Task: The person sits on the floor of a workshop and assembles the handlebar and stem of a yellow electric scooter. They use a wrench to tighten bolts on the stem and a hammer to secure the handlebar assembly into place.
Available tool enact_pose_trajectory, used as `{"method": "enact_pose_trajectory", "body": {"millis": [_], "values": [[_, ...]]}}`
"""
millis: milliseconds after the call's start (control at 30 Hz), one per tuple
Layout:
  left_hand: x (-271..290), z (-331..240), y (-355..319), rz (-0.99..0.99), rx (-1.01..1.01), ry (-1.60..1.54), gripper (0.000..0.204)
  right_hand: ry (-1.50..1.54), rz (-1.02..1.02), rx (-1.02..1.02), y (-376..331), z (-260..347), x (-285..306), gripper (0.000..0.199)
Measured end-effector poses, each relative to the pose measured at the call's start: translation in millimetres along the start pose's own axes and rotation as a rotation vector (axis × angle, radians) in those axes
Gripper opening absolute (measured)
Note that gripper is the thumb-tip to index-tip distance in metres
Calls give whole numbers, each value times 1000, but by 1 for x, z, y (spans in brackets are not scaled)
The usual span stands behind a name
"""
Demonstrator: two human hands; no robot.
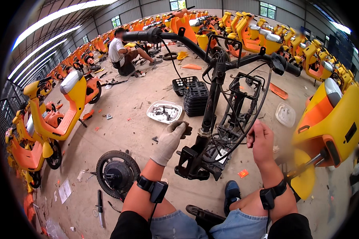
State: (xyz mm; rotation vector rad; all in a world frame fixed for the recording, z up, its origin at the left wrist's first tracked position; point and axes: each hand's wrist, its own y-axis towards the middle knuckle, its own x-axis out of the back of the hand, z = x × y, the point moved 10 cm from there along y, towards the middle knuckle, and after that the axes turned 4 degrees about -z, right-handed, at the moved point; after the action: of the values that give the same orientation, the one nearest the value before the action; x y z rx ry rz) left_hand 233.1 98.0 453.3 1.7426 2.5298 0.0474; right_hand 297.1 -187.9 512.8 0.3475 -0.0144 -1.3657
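Observation:
A stripped black scooter frame (223, 115) stands in front of me, with its handlebar (211, 51) across the top and black cables hanging from it. My left hand (172, 137), in a pale work glove, reaches toward the steering column (208, 119) and pinches something small and dark beside it. My right hand (260, 138) is bare and closed around a black cable (256, 115) that drops from the right grip. Both wrists carry black strapped devices. My knees and a blue shoe (230, 191) show at the bottom edge.
A loose wheel with hub motor (116, 172) lies at lower left, a tool (100, 201) beside it. A white tray of parts (164, 111), stacked black crates (195, 97) and a white lid (285, 114) sit on the concrete floor. Yellow-orange scooters (68, 107) surround me; a person (121, 53) sits working far back.

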Motion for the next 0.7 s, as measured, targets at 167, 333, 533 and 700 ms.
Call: {"method": "enact_pose_trajectory", "body": {"millis": [167,333,533,700], "values": [[-17,0,12,149,-54,-9,34,-169,114,-31,-1,-52,-40,30],[-37,3,20,229,-29,-125,39,-319,276,51,-4,-59,-65,43],[-53,15,32,160,-17,-119,39,-271,257,85,4,-66,-73,44],[-62,-1,31,241,-161,-284,39,-302,209,146,12,-64,-82,43]]}}
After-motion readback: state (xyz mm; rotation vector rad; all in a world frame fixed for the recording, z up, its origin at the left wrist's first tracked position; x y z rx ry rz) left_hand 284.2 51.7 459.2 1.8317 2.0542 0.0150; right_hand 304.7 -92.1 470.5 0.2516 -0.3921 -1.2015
